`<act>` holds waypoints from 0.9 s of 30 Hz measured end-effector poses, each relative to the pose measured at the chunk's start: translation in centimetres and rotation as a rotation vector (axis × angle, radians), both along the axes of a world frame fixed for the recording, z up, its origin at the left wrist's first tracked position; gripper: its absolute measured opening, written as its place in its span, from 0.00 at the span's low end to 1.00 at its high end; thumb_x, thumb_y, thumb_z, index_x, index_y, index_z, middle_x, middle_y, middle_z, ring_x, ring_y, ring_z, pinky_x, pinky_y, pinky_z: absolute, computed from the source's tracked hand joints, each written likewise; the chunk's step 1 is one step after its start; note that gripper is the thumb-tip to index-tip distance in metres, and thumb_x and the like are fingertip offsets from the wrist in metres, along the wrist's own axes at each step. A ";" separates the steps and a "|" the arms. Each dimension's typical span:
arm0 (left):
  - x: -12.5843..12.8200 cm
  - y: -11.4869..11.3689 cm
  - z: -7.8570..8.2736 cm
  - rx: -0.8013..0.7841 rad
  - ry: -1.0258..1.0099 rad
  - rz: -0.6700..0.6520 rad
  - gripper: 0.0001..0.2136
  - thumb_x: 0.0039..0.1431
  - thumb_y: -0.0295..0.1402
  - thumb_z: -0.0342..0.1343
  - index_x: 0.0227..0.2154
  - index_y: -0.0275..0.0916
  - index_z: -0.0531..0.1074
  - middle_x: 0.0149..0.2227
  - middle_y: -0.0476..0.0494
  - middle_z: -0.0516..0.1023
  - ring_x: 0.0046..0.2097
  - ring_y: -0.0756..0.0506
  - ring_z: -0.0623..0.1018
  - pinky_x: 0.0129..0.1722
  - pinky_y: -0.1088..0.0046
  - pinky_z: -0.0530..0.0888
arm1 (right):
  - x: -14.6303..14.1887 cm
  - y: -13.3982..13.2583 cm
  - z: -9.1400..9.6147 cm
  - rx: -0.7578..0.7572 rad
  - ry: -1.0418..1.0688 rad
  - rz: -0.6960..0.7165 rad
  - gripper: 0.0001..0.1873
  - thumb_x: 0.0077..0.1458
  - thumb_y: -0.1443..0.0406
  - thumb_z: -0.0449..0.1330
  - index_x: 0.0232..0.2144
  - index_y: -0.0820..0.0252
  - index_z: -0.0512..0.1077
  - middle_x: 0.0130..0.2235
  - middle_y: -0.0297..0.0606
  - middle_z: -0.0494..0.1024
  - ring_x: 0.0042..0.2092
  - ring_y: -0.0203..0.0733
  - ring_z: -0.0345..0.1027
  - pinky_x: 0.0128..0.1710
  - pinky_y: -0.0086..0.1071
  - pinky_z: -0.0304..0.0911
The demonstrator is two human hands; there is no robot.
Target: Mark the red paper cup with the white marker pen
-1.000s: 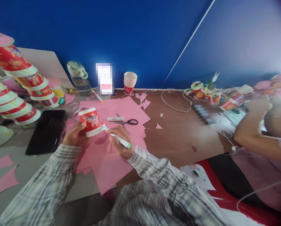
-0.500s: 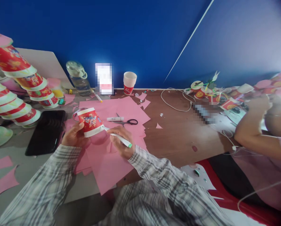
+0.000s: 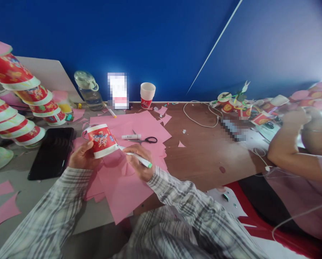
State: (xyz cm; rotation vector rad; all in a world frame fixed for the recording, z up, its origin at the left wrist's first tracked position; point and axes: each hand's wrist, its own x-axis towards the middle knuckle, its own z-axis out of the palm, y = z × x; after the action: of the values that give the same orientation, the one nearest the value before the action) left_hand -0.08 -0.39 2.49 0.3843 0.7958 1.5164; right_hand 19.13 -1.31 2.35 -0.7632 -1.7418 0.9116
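Observation:
A red paper cup (image 3: pixel 103 139) with a printed picture and white rims lies tilted in my left hand (image 3: pixel 82 155), whose fingers wrap round its lower side. My right hand (image 3: pixel 139 163) is closed on a white marker pen (image 3: pixel 140 159) with a green end. The pen's tip meets the cup's white rim at its right end. Beneath both hands spread pink paper sheets (image 3: pixel 125 198). Just beyond my right hand, black-handled scissors (image 3: pixel 150 140) and a white glue stick (image 3: pixel 131 136) lie on the paper.
Stacked decorated cups (image 3: pixel 39 97) rise at the left beside a black phone (image 3: pixel 51 153). A water bottle (image 3: pixel 88 91), a lit screen (image 3: pixel 118 90) and nested paper cups (image 3: pixel 147 95) stand along the blue wall. Another person's arms (image 3: pixel 293 140) rest at the right, near more cup crafts (image 3: pixel 243 108).
The cup has turned slightly in my left hand, so its picture faces a little differently. My right hand keeps the marker at the rim, nearly unmoved.

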 end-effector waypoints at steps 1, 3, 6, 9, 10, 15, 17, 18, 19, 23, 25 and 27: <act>0.1 -0.1 0.1 -0.012 0.020 -0.012 0.17 0.43 0.30 0.52 0.38 0.31 0.68 0.38 0.34 0.74 0.48 0.34 0.68 0.43 0.50 0.67 | 0.0 0.1 0.0 -0.016 -0.005 -0.001 0.12 0.57 0.64 0.51 0.39 0.61 0.70 0.35 0.41 0.75 0.37 0.41 0.70 0.42 0.37 0.66; 0.2 -0.1 0.3 -0.018 0.045 -0.028 0.17 0.42 0.31 0.52 0.39 0.32 0.68 0.38 0.35 0.74 0.48 0.34 0.67 0.44 0.49 0.66 | 0.0 0.1 -0.1 -0.031 -0.019 0.012 0.12 0.57 0.63 0.51 0.39 0.61 0.71 0.35 0.41 0.75 0.37 0.42 0.70 0.42 0.37 0.66; 0.0 0.0 0.3 0.010 0.039 -0.053 0.19 0.41 0.32 0.52 0.40 0.33 0.67 0.40 0.34 0.73 0.50 0.34 0.65 0.45 0.48 0.64 | -0.1 -0.1 -0.1 -0.028 -0.028 0.038 0.12 0.57 0.62 0.50 0.38 0.61 0.71 0.33 0.41 0.75 0.37 0.42 0.70 0.41 0.37 0.66; -0.4 0.1 0.0 0.026 0.020 -0.091 0.22 0.40 0.32 0.53 0.41 0.32 0.66 0.42 0.32 0.72 0.51 0.33 0.64 0.46 0.47 0.63 | 0.0 -0.3 0.0 -0.007 -0.004 0.057 0.13 0.57 0.61 0.50 0.37 0.60 0.71 0.34 0.41 0.76 0.37 0.42 0.70 0.41 0.37 0.66; -0.5 0.1 -0.1 0.034 0.010 -0.101 0.22 0.39 0.32 0.53 0.42 0.32 0.66 0.43 0.32 0.71 0.51 0.32 0.64 0.46 0.47 0.63 | 0.0 -0.3 0.0 -0.009 0.006 0.050 0.13 0.57 0.61 0.50 0.37 0.60 0.71 0.34 0.41 0.76 0.38 0.42 0.70 0.41 0.37 0.67; -0.4 -0.1 0.3 0.112 -0.049 -0.154 0.24 0.40 0.32 0.53 0.45 0.35 0.63 0.47 0.34 0.68 0.52 0.33 0.62 0.47 0.47 0.62 | 0.1 0.2 0.0 -0.122 0.050 -0.010 0.12 0.57 0.62 0.50 0.39 0.61 0.71 0.37 0.42 0.76 0.37 0.41 0.71 0.38 0.35 0.68; -0.2 -0.2 0.7 0.134 -0.058 -0.175 0.25 0.40 0.33 0.53 0.46 0.34 0.62 0.47 0.33 0.67 0.52 0.33 0.63 0.47 0.48 0.62 | 0.1 0.3 -0.1 -0.148 0.071 -0.005 0.13 0.57 0.62 0.50 0.38 0.62 0.71 0.37 0.43 0.77 0.36 0.40 0.71 0.36 0.34 0.68; -0.2 -0.2 0.9 0.142 -0.059 -0.182 0.26 0.40 0.33 0.53 0.46 0.34 0.62 0.47 0.32 0.67 0.51 0.33 0.63 0.47 0.49 0.62 | 0.1 0.3 -0.1 -0.153 0.085 0.000 0.13 0.57 0.61 0.50 0.38 0.62 0.71 0.37 0.43 0.77 0.36 0.40 0.71 0.36 0.34 0.68; -0.1 -0.2 1.0 0.152 -0.058 -0.189 0.27 0.39 0.34 0.54 0.47 0.33 0.61 0.47 0.31 0.67 0.51 0.32 0.63 0.47 0.49 0.62 | 0.1 0.3 -0.1 -0.156 0.100 0.007 0.13 0.57 0.61 0.50 0.38 0.62 0.71 0.37 0.43 0.77 0.36 0.40 0.72 0.35 0.33 0.68; -0.2 -0.2 1.5 0.195 -0.047 -0.220 0.31 0.39 0.35 0.53 0.49 0.30 0.58 0.46 0.31 0.67 0.46 0.34 0.67 0.44 0.53 0.66 | 0.3 -0.1 0.2 -0.154 0.130 0.048 0.14 0.57 0.61 0.49 0.38 0.62 0.70 0.37 0.43 0.76 0.36 0.40 0.72 0.37 0.34 0.68; -0.3 -0.2 1.6 0.210 -0.041 -0.223 0.31 0.39 0.35 0.53 0.50 0.30 0.57 0.46 0.33 0.67 0.45 0.36 0.69 0.42 0.55 0.68 | 0.4 -0.2 0.4 -0.151 0.120 0.082 0.14 0.58 0.60 0.49 0.40 0.61 0.70 0.37 0.43 0.76 0.36 0.40 0.72 0.37 0.34 0.69; -0.3 -0.2 1.7 0.204 -0.027 -0.224 0.31 0.40 0.36 0.52 0.51 0.31 0.57 0.46 0.33 0.68 0.45 0.36 0.69 0.42 0.55 0.67 | 0.5 -0.3 0.5 -0.146 0.105 0.125 0.14 0.58 0.60 0.49 0.41 0.61 0.69 0.38 0.43 0.76 0.36 0.39 0.72 0.37 0.33 0.69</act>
State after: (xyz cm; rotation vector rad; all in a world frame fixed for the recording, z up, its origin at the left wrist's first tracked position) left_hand -0.42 -0.54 4.16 0.5838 0.5576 1.3921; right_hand 19.65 -1.66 2.86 -0.6923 -1.6586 1.1536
